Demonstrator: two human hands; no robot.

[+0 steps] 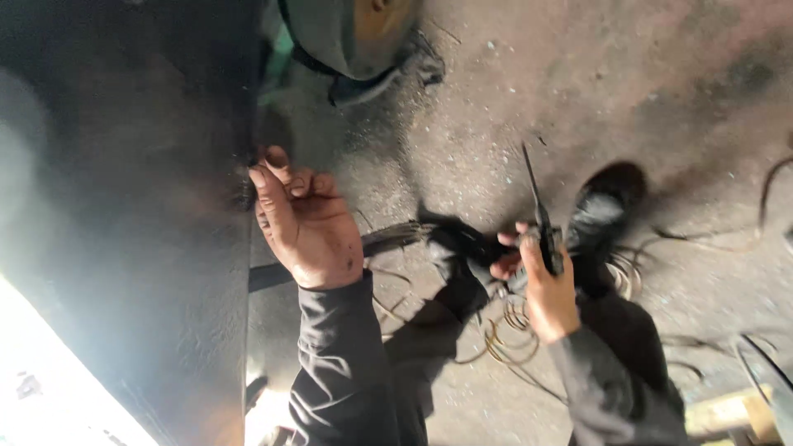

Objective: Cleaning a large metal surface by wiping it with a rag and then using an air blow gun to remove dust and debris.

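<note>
Head-camera view, looking down at a gritty grey concrete floor (628, 74) scattered with loose wire. The person's left hand (301, 219), in a dark sleeve, is curled against the edge of a large dark metal panel (124, 206) that fills the left side of the picture; its fingers are bent at the panel's edge, but whether they pinch anything small there cannot be told, as that spot is in deep shadow. The right hand (541, 285) has its grip closed around the black handle of a slim dark hand tool with a long thin pointed blade (537, 202), the blade pointing away from the person toward the top of the picture. Just left of that hand, touching or nearly touching the fingers, lies a bundle of black cable or sleeving (458, 244) that runs back toward the panel. A black shoe (603, 211) rests on the floor just beyond the right hand, and thin coils of copper-coloured wire (512, 326) lie beneath the wrist. The tool looks light and rigid, best held by its thick handle well clear of the sharp tip; the cable bundle appears soft and pliable, easy to take anywhere along its length. A rounded greenish object (347, 33) sits at the floor's far edge.
</note>
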